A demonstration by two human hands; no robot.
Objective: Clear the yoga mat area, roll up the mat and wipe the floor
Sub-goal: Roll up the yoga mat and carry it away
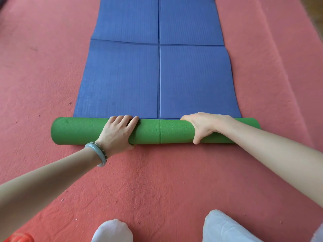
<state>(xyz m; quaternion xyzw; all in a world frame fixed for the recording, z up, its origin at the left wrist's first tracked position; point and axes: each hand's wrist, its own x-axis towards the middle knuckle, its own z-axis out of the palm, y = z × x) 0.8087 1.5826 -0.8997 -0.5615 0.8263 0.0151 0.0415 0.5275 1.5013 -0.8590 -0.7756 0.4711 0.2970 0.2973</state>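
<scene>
A yoga mat lies on the red carpet, blue on top and green underneath. Its near end is wound into a green roll [82, 131] lying crosswise in front of me. The flat blue part [122, 79] stretches away from the roll, with fold creases crossing it. My left hand [117, 132] grips the roll left of its middle, fingers over the top and thumb at the near side. My right hand [203, 126] grips the roll right of the middle the same way. A bracelet sits on my left wrist.
Red carpet [157, 180] surrounds the mat on every side, dotted with small crumbs. My two knees in pale trousers [225, 227] are at the bottom edge. An orange-red object [19, 237] shows in the bottom left corner. A raised carpet fold [286, 84] runs along the right.
</scene>
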